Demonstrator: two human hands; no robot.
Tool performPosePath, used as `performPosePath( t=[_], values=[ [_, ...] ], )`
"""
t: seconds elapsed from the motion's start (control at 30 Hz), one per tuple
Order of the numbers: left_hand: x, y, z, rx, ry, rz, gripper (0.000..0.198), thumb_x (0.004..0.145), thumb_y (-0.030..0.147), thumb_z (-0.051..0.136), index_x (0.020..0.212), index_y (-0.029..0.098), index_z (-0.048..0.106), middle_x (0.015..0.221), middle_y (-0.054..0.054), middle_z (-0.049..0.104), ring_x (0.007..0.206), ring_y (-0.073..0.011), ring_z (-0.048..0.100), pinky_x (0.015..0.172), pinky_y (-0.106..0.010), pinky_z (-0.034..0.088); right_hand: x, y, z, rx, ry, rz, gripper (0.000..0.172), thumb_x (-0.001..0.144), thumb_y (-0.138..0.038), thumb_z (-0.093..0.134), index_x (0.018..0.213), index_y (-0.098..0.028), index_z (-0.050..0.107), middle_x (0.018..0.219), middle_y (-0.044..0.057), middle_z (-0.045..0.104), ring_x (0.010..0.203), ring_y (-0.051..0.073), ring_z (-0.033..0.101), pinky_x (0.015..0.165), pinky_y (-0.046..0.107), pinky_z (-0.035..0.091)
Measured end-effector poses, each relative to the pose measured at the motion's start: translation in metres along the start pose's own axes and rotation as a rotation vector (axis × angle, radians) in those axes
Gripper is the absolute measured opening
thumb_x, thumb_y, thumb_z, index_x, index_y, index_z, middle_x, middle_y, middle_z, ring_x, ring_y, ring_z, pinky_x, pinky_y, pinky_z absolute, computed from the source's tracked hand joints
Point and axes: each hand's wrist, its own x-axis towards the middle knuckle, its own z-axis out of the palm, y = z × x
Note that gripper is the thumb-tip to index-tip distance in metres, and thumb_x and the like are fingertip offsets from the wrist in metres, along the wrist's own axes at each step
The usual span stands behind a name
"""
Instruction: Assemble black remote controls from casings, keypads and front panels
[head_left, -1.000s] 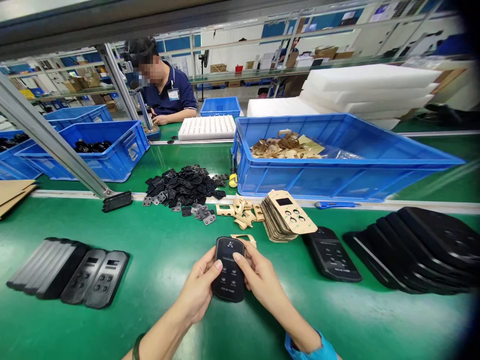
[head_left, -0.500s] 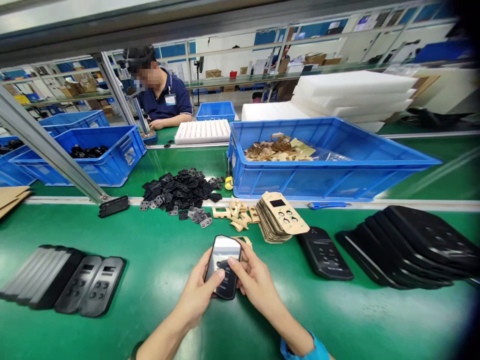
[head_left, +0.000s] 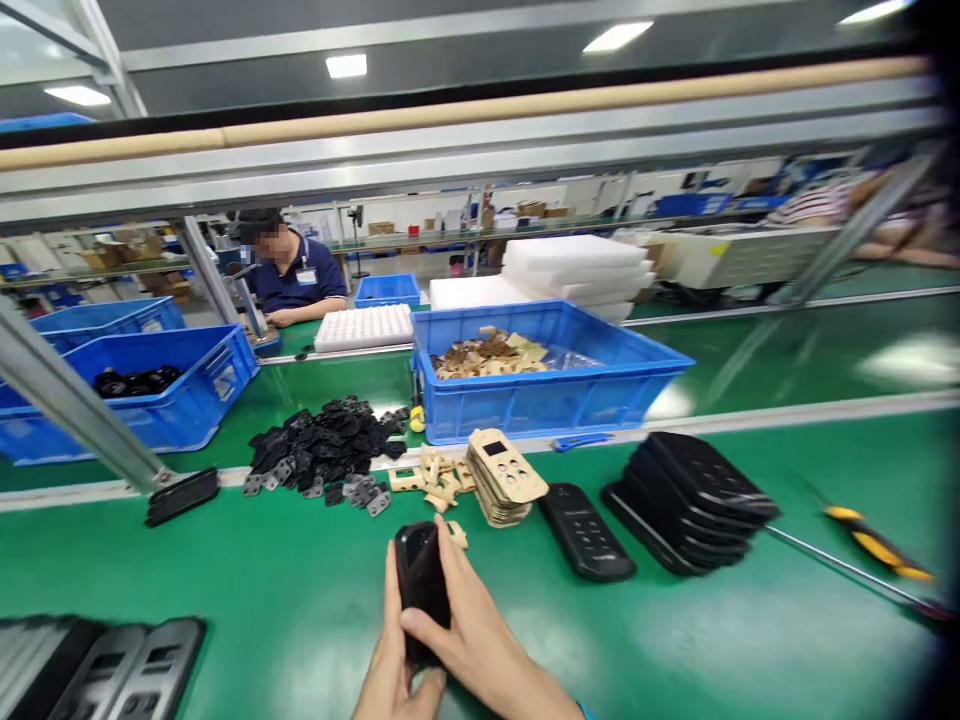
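Note:
A black, handset-shaped panel with a glossy face stands tilted between my two hands above the green bench. My left hand is closed along its left edge. On the other side, my right hand grips the right edge, its thumb lying across the lower face. Just beyond the panel's top right lies a loose piece of tan backing paper. A stack of tan adhesive sheets with cut-outs sits farther off, beside a single black panel lying flat.
Stacked black panels stand at right, near screwdrivers. A heap of small black plates lies left of centre, with grey-black housings at lower left. Behind are a blue bin of paper scraps and a co-worker.
The view has tilted up and turned right, bringing the screwdrivers into sight. Both hands still hold the panel, whose face has turned from a bright reflection to dark; my right thumb sits lower.

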Motion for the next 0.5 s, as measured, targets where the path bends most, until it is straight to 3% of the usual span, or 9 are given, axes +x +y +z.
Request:
performPosePath(
  t=[0.07,0.13,0.2,0.33,0.5],
  values=[
    [0.001,-0.003,-0.005,0.002,-0.049,0.034,0.105,0.078,0.045,0.064,0.147,0.029,-0.013,0.156,-0.008,0.015,0.140,-0.0286,0.023,0.111,-0.037,0.029,-0.005,-0.010,-0.022,-0.082,0.033,-0.029,0.082,0.083,-0.030,0.057,0.149,-0.016,0.011,0.138,0.017,0.043,0.128,0.028,0.040,0.104,0.044,0.037],
    [0.004,-0.003,-0.007,-0.012,-0.072,0.038,0.098,0.079,0.048,0.063,0.148,0.030,-0.003,0.150,-0.012,0.029,0.135,-0.0294,0.033,0.107,-0.038,0.034,-0.013,-0.018,-0.046,-0.170,0.155,-0.060,0.067,0.089,-0.024,0.045,0.149,-0.018,0.016,0.118,0.014,0.056,0.110,0.025,0.053,0.095,0.043,0.044],
    [0.006,-0.003,-0.003,-0.065,-0.116,0.007,0.093,0.079,0.051,0.063,0.149,0.030,0.006,0.140,-0.015,0.040,0.124,-0.0293,0.046,0.100,-0.040,0.041,-0.020,-0.021,-0.061,-0.210,0.182,-0.061,0.056,0.091,-0.019,0.038,0.146,-0.018,0.026,0.097,0.010,0.061,0.091,0.022,0.059,0.084,0.040,0.049],
    [0.006,-0.013,0.013,-0.088,-0.188,0.002,0.086,0.072,0.052,0.069,0.144,0.028,0.029,0.124,-0.015,0.051,0.106,-0.0264,0.057,0.086,-0.038,0.048,-0.025,-0.009,-0.058,-0.205,0.006,0.000,0.037,0.089,-0.016,0.044,0.123,-0.019,0.057,0.089,0.006,0.063,0.085,0.020,0.060,0.082,0.034,0.048],
    [0.006,-0.015,0.006,0.105,-0.015,0.007,0.060,0.073,0.041,0.070,0.128,0.022,0.053,0.116,-0.014,0.058,0.100,-0.0226,0.056,0.082,-0.033,0.048,-0.018,0.001,-0.056,-0.301,0.028,0.028,0.035,0.082,-0.013,0.050,0.116,-0.018,0.060,0.090,0.006,0.060,0.082,0.019,0.060,0.078,0.032,0.049]
  ],
)
